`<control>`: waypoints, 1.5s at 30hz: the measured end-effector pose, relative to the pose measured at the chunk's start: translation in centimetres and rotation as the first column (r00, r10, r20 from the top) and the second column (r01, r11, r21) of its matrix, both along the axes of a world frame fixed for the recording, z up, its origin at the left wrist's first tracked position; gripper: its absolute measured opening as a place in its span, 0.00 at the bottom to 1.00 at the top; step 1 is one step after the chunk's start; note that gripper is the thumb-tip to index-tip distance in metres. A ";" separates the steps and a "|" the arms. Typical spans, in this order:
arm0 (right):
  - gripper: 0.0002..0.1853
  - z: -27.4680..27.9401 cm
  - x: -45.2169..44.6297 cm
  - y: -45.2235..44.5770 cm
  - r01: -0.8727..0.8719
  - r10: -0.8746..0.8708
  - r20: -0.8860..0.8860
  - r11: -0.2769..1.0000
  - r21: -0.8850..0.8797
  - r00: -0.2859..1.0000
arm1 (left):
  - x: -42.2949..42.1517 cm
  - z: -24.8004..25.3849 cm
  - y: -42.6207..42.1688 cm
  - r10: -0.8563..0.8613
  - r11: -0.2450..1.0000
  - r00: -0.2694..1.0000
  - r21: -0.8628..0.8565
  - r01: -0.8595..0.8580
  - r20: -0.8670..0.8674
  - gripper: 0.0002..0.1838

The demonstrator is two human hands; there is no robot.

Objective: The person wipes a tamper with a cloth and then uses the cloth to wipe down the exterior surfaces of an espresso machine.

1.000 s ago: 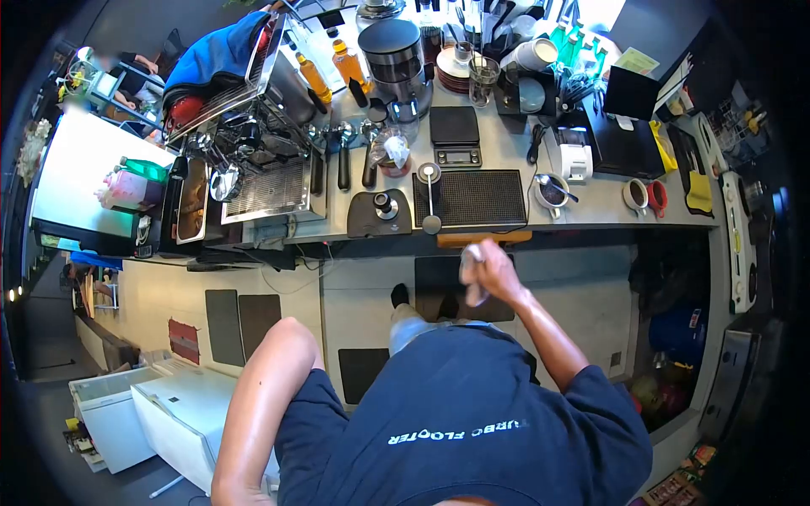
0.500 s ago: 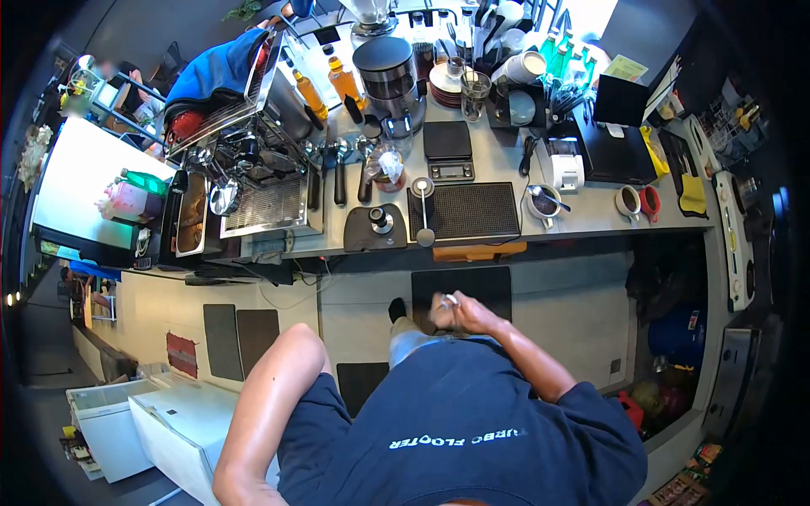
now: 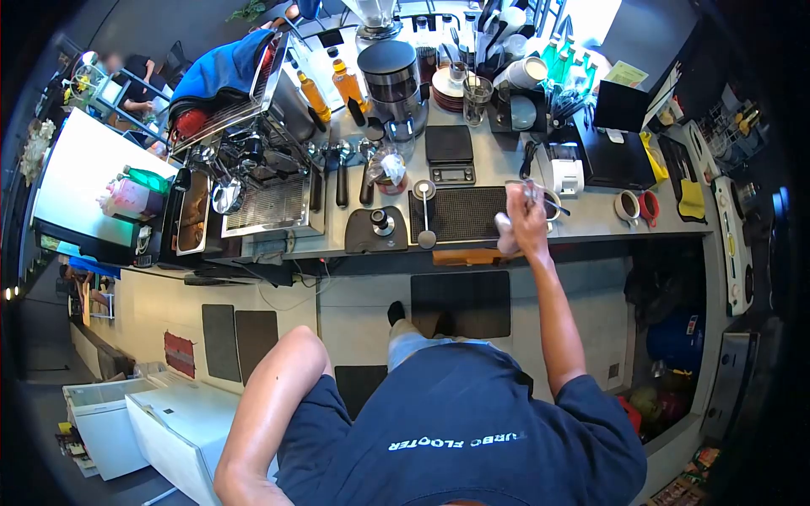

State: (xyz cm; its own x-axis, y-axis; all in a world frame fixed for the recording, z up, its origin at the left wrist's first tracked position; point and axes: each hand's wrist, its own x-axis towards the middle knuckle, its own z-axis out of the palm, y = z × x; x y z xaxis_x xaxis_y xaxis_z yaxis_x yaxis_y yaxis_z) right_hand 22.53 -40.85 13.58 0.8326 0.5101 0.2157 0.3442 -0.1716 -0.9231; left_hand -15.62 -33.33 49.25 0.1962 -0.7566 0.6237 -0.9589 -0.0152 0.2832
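Note:
My right hand (image 3: 529, 221) reaches out over the counter's front edge, at the right end of the black drip mat (image 3: 464, 211). Its fingers look bent together, and a small pale thing (image 3: 506, 236) shows at its left side, too blurred to name. Just right of the fingers stands a white cup (image 3: 553, 214) with a spoon in it, partly covered by the hand. My left arm is bent with the elbow forward; its hand is out of sight.
On the counter are an espresso machine (image 3: 274, 202), a grinder (image 3: 390, 76), a black scale (image 3: 450, 154) and a tamper (image 3: 382, 221). Right of my hand stand a small white printer (image 3: 567, 175), another white cup (image 3: 626, 207) and a red cup (image 3: 649, 203).
My right hand has moved from in front of my body up and to the right, over the counter beside the cup with the spoon. My left arm has stayed nearly still.

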 end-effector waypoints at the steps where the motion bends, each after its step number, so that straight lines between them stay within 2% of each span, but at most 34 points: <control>1: 0.17 -0.4 0.4 0.3 -0.045 0.040 -0.064 0.995 -0.084 0.997 | -0.1 -0.1 0.0 -0.006 1.000 1.000 -0.016 0.006 -0.009 0.08; 2: 0.17 -1.7 0.4 0.3 -0.048 0.042 -0.063 0.995 -0.086 0.997 | -0.2 -0.1 0.0 -0.004 1.000 1.000 -0.018 0.004 -0.008 0.08; 3: 0.19 -4.4 0.3 0.4 0.001 0.029 0.173 0.986 -0.168 0.984 | -0.3 -0.1 0.0 0.007 1.000 1.000 -0.012 -0.007 -0.006 0.08; 4: 0.22 -7.4 0.1 0.5 0.067 0.034 0.400 0.970 -0.235 0.916 | -0.4 -0.1 0.1 0.017 1.000 1.000 -0.006 -0.017 -0.005 0.08; 6: 0.29 -11.7 0.2 0.4 0.235 0.091 0.772 0.924 -0.301 0.628 | -0.6 -0.1 0.2 0.039 0.999 0.999 0.010 -0.039 0.000 0.09; 7: 0.29 -12.2 0.4 0.3 0.231 0.092 0.775 0.926 -0.297 0.626 | -0.7 0.0 0.3 0.044 0.999 0.999 0.013 -0.044 0.003 0.09; 11: 0.27 -13.5 0.3 -1.0 0.143 0.360 0.675 0.810 -0.568 0.645 | -1.5 0.4 0.1 0.093 0.990 0.995 0.105 -0.096 0.032 0.10; 12: 0.27 -13.2 -0.1 -1.0 0.137 0.365 0.676 0.812 -0.568 0.640 | -1.5 0.5 0.0 0.101 0.989 0.994 0.105 -0.104 0.034 0.10; 16: 0.29 -11.1 -1.7 -0.6 -0.061 0.373 0.365 0.766 -0.640 0.853 | -1.8 0.4 -0.2 0.087 0.996 0.996 0.033 -0.088 0.006 0.11; 18: 0.27 -10.7 -2.3 -1.6 -0.375 0.653 0.216 0.639 -0.672 0.726 | -2.0 0.4 -0.3 0.118 0.993 0.993 0.023 -0.119 0.026 0.11; 19: 0.27 -9.2 -2.7 -2.0 -0.378 0.663 0.223 0.635 -0.674 0.715 | -2.2 0.3 -0.5 0.139 0.990 0.990 0.010 -0.139 0.039 0.11; 21: 0.20 -4.9 -3.4 -2.2 -0.424 0.592 0.073 0.651 -0.629 0.802 | -2.4 0.4 -0.8 0.176 0.984 0.982 -0.011 -0.176 0.066 0.11; 23: 0.19 -6.3 -1.4 -1.8 -0.258 0.391 0.187 0.830 -0.496 0.901 | -2.5 0.3 -1.0 0.182 0.983 0.982 -0.023 -0.181 0.048 0.10; 24: 0.19 -5.7 -1.0 -1.1 -0.262 0.396 0.190 0.830 -0.492 0.898 | -2.5 0.4 -1.0 0.177 0.984 0.984 -0.036 -0.176 0.021 0.10; 26: 0.21 -4.3 -0.2 0.0 -0.076 0.235 0.390 0.921 -0.382 0.890 | -2.5 0.5 -1.0 0.156 0.985 0.987 -0.062 -0.158 -0.033 0.10; 29: 0.25 -6.3 -0.1 0.4 -0.085 0.284 0.420 0.898 -0.431 0.862 | -2.5 1.1 -0.8 0.245 0.969 0.969 -0.027 -0.244 0.017 0.09; 31: 0.26 -9.8 -1.8 0.2 0.034 0.453 0.416 0.643 -0.765 0.788 | -2.5 1.4 -0.7 0.329 0.944 0.942 0.002 -0.330 0.070 0.09; 33: 0.27 -12.5 -4.8 -1.6 -0.098 0.450 0.493 0.804 -0.587 0.745 | -2.5 1.6 -0.7 0.326 0.945 0.942 0.007 -0.327 0.074 0.09; 34: 0.26 -12.6 -6.4 -2.0 -0.085 0.380 0.670 0.899 -0.429 0.638 | -2.4 1.6 -0.7 0.324 0.946 0.943 0.008 -0.325 0.076 0.09; 36: 0.22 -15.3 -8.2 -4.6 -0.320 0.659 0.262 0.626 -0.711 0.705 | -2.3 1.6 -0.7 0.319 0.947 0.945 0.008 -0.321 0.076 0.09; 37: 0.22 -15.1 -8.3 -4.8 -0.318 0.655 0.261 0.627 -0.711 0.709 | -2.4 1.6 -0.6 0.315 0.949 0.946 0.008 -0.316 0.075 0.09; 41: 0.14 -11.6 -8.3 -6.4 -0.405 0.501 0.077 0.772 -0.490 0.862 | -2.6 1.5 -0.4 0.370 0.928 0.929 -0.042 -0.370 0.013 0.08; 43: 0.14 -6.7 -6.5 -4.1 -0.207 0.308 0.212 0.895 -0.396 0.928 | -3.0 0.7 -1.5 0.327 0.944 0.945 -0.041 -0.326 0.011 0.08; 44: 0.16 -5.9 -4.9 -3.0 -0.165 0.252 0.348 0.951 -0.261 0.903 | -3.3 0.2 -2.4 0.293 0.956 0.956 -0.034 -0.292 0.017 0.08; 45: 0.17 -5.0 -3.7 -2.1 -0.101 0.210 0.407 0.956 -0.274 0.889 | -3.7 -0.4 -3.2 0.260 0.965 0.965 -0.026 -0.259 0.024 0.08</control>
